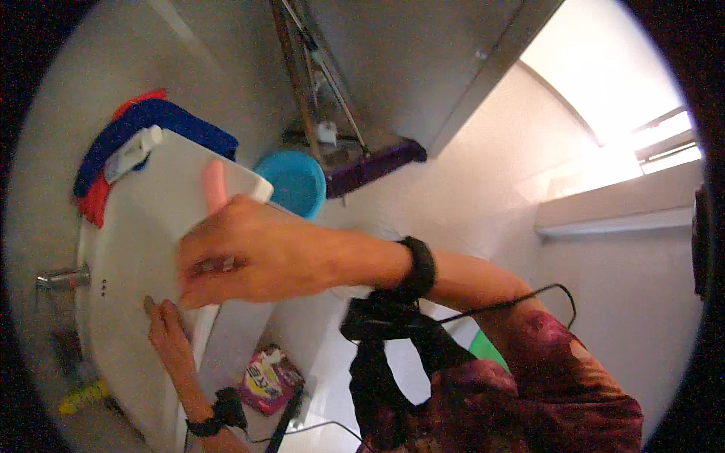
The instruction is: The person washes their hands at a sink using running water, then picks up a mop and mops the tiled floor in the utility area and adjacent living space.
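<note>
A white washbasin lies before me, with a metal tap on its far side and several small overflow holes in its wall. My right hand is above the basin, blurred, its thumb stuck out to one side and the other fingers curled. A dark patch shows across it; whether this is something held is unclear. My left hand reaches into the basin with its fingers close together. By those fingertips is a small dark spot, too blurred to name. Both wrists wear black bands with a device and cable.
Blue cloth and red cloth drape over the basin's end beside a white tube. A blue bucket stands past the rim, near a purple broom head and long poles. A purple printed packet lies below. A yellow item is blurred.
</note>
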The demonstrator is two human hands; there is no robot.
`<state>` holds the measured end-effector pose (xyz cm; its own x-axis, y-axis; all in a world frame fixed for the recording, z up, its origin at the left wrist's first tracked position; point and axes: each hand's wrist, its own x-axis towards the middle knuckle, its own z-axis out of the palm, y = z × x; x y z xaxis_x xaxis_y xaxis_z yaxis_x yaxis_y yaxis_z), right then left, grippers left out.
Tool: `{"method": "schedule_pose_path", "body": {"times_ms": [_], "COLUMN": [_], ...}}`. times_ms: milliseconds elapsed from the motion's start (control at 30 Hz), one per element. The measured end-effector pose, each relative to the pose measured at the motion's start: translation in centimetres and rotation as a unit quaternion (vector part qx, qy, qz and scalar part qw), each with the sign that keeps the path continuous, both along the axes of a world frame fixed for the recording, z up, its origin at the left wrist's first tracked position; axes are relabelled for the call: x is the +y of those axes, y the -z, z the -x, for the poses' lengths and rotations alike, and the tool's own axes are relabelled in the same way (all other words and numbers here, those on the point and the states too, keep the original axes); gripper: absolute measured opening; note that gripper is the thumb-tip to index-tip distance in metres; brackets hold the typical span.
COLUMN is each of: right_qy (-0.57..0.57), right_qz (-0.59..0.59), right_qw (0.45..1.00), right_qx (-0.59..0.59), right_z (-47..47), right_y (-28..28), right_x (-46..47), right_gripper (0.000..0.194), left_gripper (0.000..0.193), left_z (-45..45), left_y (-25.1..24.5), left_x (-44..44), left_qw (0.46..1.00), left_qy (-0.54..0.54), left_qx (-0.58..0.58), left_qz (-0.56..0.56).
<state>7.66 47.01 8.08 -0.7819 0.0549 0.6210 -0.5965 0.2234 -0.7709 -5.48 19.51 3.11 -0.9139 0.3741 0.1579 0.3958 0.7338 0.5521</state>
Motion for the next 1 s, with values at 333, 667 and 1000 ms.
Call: {"method": "schedule_pose_path", "body": {"times_ms": [333, 667, 1000], "right_qy": [0.306, 0.366, 0.326], "right_qz": [-0.013, -0.253, -0.140], "right_qw": [0.905, 0.833, 0.913], "right_qx": [-0.297, -0.330, -0.204], "right_z": [-1.0, 8.3, 22.6], "right_y": [5.9, 15.0, 26.8], "right_x": [12.5, 28.9, 45.6], "right_gripper": [0.035, 0.027, 0.057], "left_gripper": [0.026, 0.024, 0.041], "left_z": [0.3, -0.5, 0.4], "left_y": [2.5, 1.3, 0.0], "left_x": [-0.6, -1.3, -1.2], "left_qw": [0.996, 0.989, 0.989], "left_qy": [0.037, 0.007, 0.027], "left_qx": [0.061, -0.022, 0.000], "left_qz": [0.047, 0.146, 0.145]}}
